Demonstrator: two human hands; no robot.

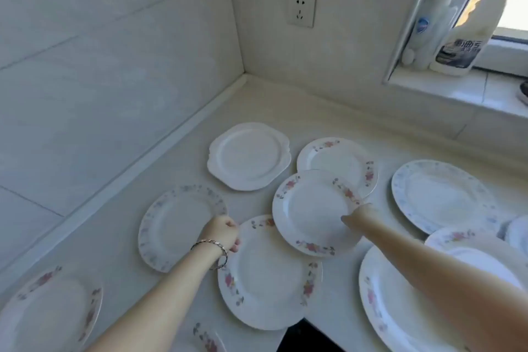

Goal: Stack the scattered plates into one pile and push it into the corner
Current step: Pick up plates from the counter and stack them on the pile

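Several white plates lie scattered on a pale countertop (257, 103). My right hand (360, 214) grips the right rim of a pink-flowered plate (311, 211), held slightly raised and overlapping another flowered plate (337, 157) behind it and a larger flowered plate (268, 274) in front. My left hand (223, 233), with a bracelet on the wrist, is closed on the right edge of a blue-patterned plate (177, 226). A plain scalloped white plate (248, 156) sits nearest the wall corner (244, 74).
More plates lie at the right (437, 194), lower right (383, 303) and lower left (48, 311). A wall socket (301, 7) sits above the corner. Bottles (463, 37) stand on the window sill at the right. The counter's front edge drops off at the bottom centre.
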